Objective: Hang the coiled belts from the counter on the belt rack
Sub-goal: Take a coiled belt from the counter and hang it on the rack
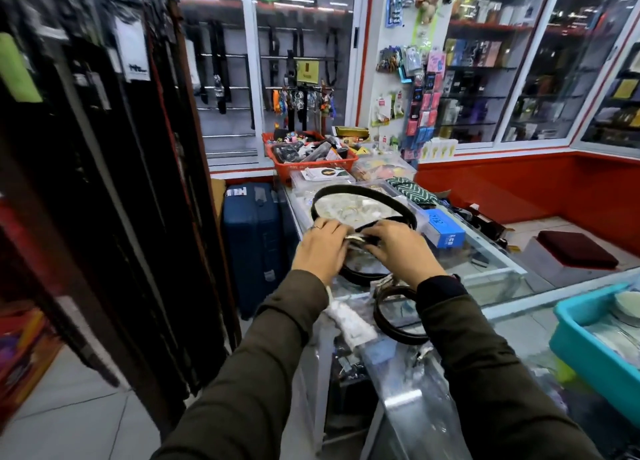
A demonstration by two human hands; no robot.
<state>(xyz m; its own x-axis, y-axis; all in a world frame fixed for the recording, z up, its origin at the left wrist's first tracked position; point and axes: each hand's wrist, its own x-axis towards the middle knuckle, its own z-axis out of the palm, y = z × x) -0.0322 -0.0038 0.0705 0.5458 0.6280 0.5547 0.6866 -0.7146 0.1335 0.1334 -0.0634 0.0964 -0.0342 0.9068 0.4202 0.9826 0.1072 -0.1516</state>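
I see my left hand [320, 248] and right hand [398, 248] both gripping a belt [356, 191] over the tabletop [498, 269]; another coil [398, 316] lies near its left edge, rack [114, 182] beyond.

Black belt [360, 196] loops open above the counter [485, 262]; coiled belt [398, 317] lies nearer.

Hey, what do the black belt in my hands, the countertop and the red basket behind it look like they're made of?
The looped black belt held by both hands looks like leather or imitation leather with a dull sheen; its buckle end glints like metal. The clear glass countertop is see-through, reflective and edged in pale metal framing. The red mesh basket looks like moulded plastic, given its perforated wall.
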